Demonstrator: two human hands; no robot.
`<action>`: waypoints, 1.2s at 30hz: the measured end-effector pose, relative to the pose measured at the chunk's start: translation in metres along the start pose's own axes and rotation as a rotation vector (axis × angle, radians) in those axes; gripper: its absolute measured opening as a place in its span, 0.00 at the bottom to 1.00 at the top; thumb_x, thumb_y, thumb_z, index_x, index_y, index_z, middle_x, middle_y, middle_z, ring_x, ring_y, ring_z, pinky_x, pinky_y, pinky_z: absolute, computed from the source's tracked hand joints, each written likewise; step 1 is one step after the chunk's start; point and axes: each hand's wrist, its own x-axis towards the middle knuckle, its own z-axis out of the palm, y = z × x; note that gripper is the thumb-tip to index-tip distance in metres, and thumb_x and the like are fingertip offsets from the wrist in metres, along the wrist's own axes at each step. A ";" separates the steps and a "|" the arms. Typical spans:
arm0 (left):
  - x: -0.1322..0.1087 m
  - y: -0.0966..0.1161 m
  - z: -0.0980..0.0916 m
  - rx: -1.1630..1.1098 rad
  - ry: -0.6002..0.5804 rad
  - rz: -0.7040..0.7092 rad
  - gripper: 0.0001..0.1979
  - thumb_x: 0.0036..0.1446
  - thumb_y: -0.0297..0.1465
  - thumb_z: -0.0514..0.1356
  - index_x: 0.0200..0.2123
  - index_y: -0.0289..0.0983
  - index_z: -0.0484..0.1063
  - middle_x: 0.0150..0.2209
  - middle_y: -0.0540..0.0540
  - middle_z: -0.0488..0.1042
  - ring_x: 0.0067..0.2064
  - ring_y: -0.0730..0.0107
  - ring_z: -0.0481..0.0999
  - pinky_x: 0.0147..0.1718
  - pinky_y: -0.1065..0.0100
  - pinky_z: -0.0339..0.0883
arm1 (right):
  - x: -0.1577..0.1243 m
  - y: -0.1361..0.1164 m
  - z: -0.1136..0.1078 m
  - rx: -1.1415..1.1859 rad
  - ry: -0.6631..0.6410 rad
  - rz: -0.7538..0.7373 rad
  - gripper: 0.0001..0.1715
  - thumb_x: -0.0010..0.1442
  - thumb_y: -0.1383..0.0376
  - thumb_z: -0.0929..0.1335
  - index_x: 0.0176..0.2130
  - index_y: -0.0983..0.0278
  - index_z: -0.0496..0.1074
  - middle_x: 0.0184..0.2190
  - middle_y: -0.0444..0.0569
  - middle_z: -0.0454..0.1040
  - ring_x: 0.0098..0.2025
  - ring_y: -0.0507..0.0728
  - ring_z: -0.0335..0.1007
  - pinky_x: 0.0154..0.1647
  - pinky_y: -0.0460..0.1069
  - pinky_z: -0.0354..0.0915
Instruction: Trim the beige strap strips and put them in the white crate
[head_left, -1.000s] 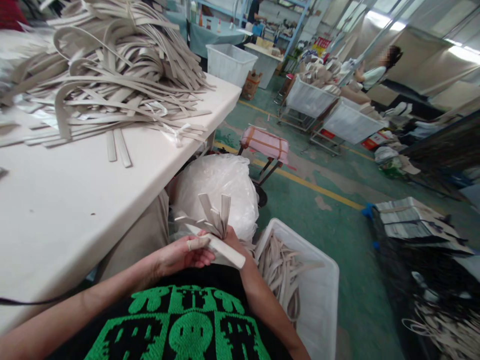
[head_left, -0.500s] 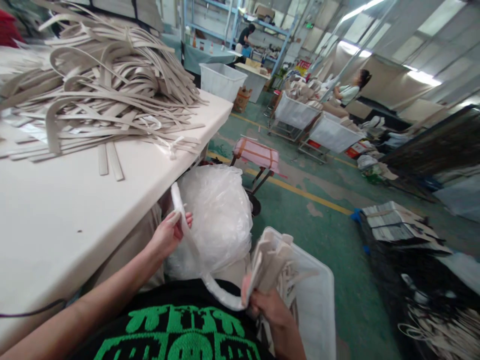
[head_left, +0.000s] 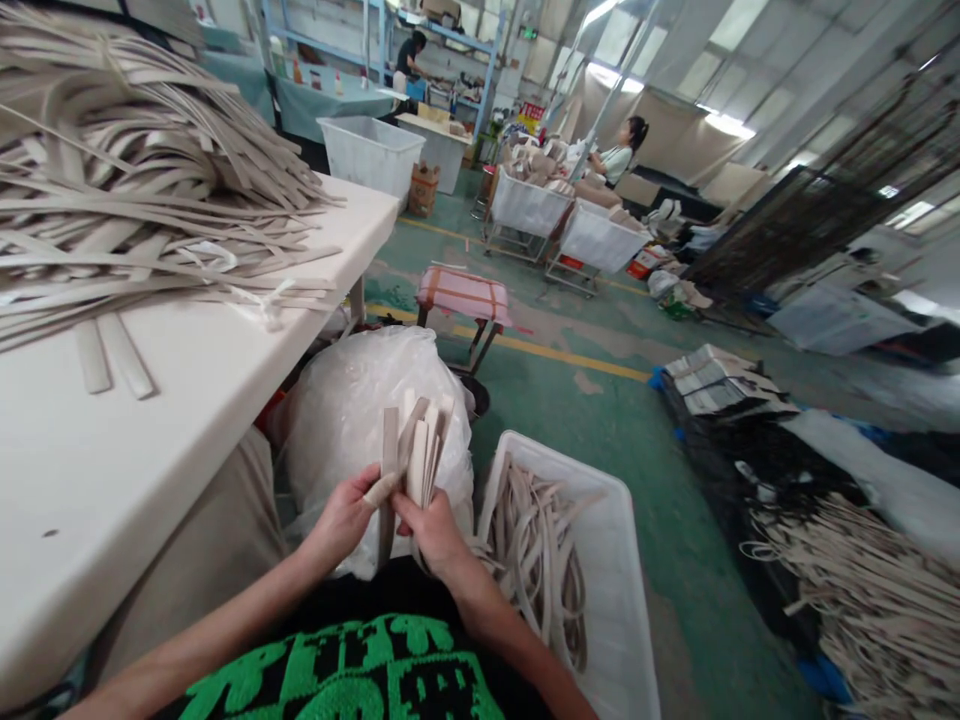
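In front of my body, my right hand [head_left: 433, 525] grips a fanned bunch of beige flat strips [head_left: 427, 450] with their ends pointing up. Close beside it, my left hand [head_left: 354, 515] pinches a single beige strip [head_left: 389, 440] between thumb and fingers, at the bunch's left side. The thumb of that hand looks covered in something pale. Behind both hands sits a large translucent plastic bag [head_left: 337, 390]. To the right, a white plastic bin [head_left: 622, 560] holds many more loose strips [head_left: 536, 550]; their kind beyond flat straps I cannot tell.
A white table [head_left: 187, 420] on the left carries a big heap of strips [head_left: 150, 180]. Beyond the bag stands a pink-topped stool [head_left: 463, 292]. Strips and bundles lie on the floor at right [head_left: 877, 580]. Two people work farther back, near carts [head_left: 529, 200] and shelves.
My left hand has moved right and down to meet the bunch, and the long white strip it held is gone from view. My right hand has raised the bunch leftward from the bin. The view has turned right.
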 end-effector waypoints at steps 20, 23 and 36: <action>-0.019 0.002 -0.009 0.762 -0.102 0.121 0.16 0.45 0.40 0.71 0.18 0.41 0.68 0.18 0.49 0.61 0.27 0.61 0.68 0.39 0.64 0.65 | -0.030 -0.063 -0.041 -0.288 0.140 -0.250 0.13 0.51 0.57 0.73 0.28 0.65 0.74 0.21 0.42 0.69 0.24 0.51 0.62 0.25 0.45 0.61; -0.022 0.000 -0.002 0.737 -0.161 0.121 0.16 0.45 0.43 0.70 0.18 0.42 0.69 0.18 0.48 0.65 0.28 0.60 0.68 0.39 0.64 0.65 | -0.035 -0.064 -0.052 -0.267 0.183 -0.247 0.13 0.51 0.57 0.72 0.27 0.65 0.71 0.19 0.40 0.65 0.21 0.50 0.58 0.24 0.45 0.59; -0.008 -0.011 -0.030 0.665 0.000 -0.066 0.12 0.43 0.39 0.71 0.34 0.45 0.80 0.35 0.44 0.80 0.41 0.51 0.77 0.43 0.65 0.66 | -0.111 -0.132 -0.199 -0.568 0.866 -0.433 0.13 0.47 0.56 0.71 0.30 0.62 0.71 0.18 0.41 0.65 0.20 0.52 0.62 0.24 0.48 0.62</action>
